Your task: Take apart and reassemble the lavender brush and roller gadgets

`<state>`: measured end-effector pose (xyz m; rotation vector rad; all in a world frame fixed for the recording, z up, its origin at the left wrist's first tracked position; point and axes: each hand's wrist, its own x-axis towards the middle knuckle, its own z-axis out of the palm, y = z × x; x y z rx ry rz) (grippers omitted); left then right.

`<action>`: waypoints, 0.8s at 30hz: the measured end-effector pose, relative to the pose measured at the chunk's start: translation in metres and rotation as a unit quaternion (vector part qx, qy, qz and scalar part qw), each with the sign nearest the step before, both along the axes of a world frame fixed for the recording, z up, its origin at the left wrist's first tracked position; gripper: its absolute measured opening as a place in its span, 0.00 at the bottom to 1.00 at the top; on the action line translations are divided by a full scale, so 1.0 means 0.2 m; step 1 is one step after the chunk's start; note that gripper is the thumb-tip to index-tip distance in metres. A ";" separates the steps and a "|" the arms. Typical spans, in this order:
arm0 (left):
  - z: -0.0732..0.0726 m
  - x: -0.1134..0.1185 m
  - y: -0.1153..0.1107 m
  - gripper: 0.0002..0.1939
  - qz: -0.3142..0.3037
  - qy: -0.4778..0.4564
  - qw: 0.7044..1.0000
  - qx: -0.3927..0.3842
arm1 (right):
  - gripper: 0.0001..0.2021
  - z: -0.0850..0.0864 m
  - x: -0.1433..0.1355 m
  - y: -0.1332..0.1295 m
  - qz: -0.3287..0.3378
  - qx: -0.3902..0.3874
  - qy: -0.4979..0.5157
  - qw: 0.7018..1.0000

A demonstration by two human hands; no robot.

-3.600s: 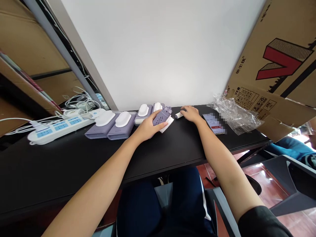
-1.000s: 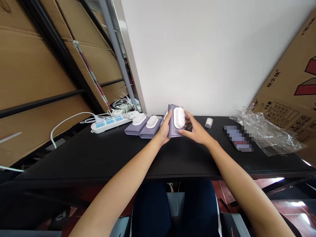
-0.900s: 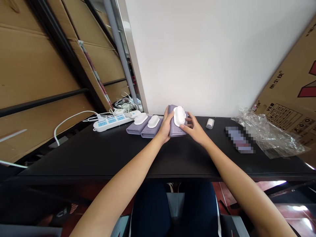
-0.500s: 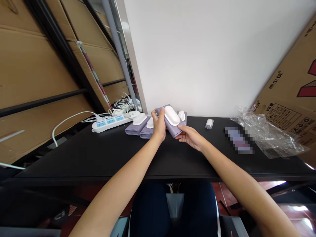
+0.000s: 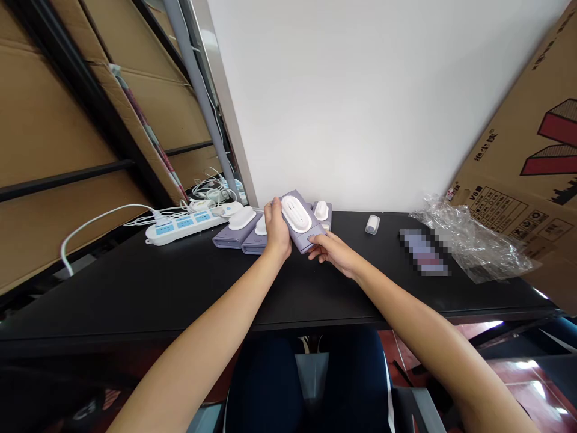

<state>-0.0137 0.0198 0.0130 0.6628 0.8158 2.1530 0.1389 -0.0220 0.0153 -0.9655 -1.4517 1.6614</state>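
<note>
Both my hands hold a flat purple case (image 5: 307, 240) with a white oval piece (image 5: 296, 214) on its upper face. My left hand (image 5: 277, 231) grips the case along its left side. At the lower right corner, my right hand (image 5: 332, 249) has its thumb on top and fingers underneath. The case is tilted above the table, its face turned toward me. Just left of it lie two similar purple cases, one with a white rounded piece (image 5: 242, 218) on top. Another white piece (image 5: 321, 210) sits on a purple case behind the held one.
A white power strip (image 5: 189, 226) with tangled white cables is at the left of the black table (image 5: 216, 288). To the right are a small white capped item (image 5: 372, 224), a blurred-out flat object (image 5: 424, 251) and clear plastic wrap (image 5: 478, 246). A large cardboard box (image 5: 509, 180) leans there.
My hands have tipped the purple case, so the white oval's face with its inner rim now shows more squarely. The whole view has shifted, moving things left in the picture.
</note>
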 end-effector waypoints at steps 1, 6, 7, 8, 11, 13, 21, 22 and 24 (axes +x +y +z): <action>0.01 0.00 0.00 0.16 0.010 -0.009 1.000 0.001 | 0.11 0.01 0.00 0.00 -0.007 0.014 -0.006 1.000; 0.08 0.03 -0.04 0.15 0.039 -0.050 0.998 0.025 | 0.15 0.05 -0.04 -0.03 -0.052 0.092 -0.027 0.994; 0.09 0.03 -0.04 0.14 0.037 -0.058 0.997 0.026 | 0.15 0.05 -0.05 -0.03 -0.063 0.099 -0.022 0.993; 0.11 0.04 -0.05 0.13 0.034 -0.066 0.997 0.025 | 0.15 0.05 -0.06 -0.03 -0.075 0.105 -0.016 0.992; 0.13 0.05 -0.07 0.13 0.040 -0.084 0.996 0.017 | 0.16 0.03 -0.08 -0.02 -0.113 0.128 -0.013 0.985; 0.14 0.05 -0.07 0.13 0.048 -0.083 0.995 0.025 | 0.16 0.01 -0.08 -0.01 -0.119 0.142 -0.022 0.982; 0.11 0.02 -0.03 0.17 -0.039 -0.098 0.994 -0.007 | 0.18 0.02 -0.05 -0.04 -0.114 0.179 -0.081 0.974; 0.10 0.01 -0.02 0.18 -0.042 -0.103 0.994 -0.014 | 0.18 0.02 -0.05 -0.05 -0.108 0.181 -0.089 0.973; 0.10 0.00 -0.02 0.18 -0.040 -0.102 0.994 -0.018 | 0.18 0.02 -0.05 -0.05 -0.102 0.180 -0.099 0.973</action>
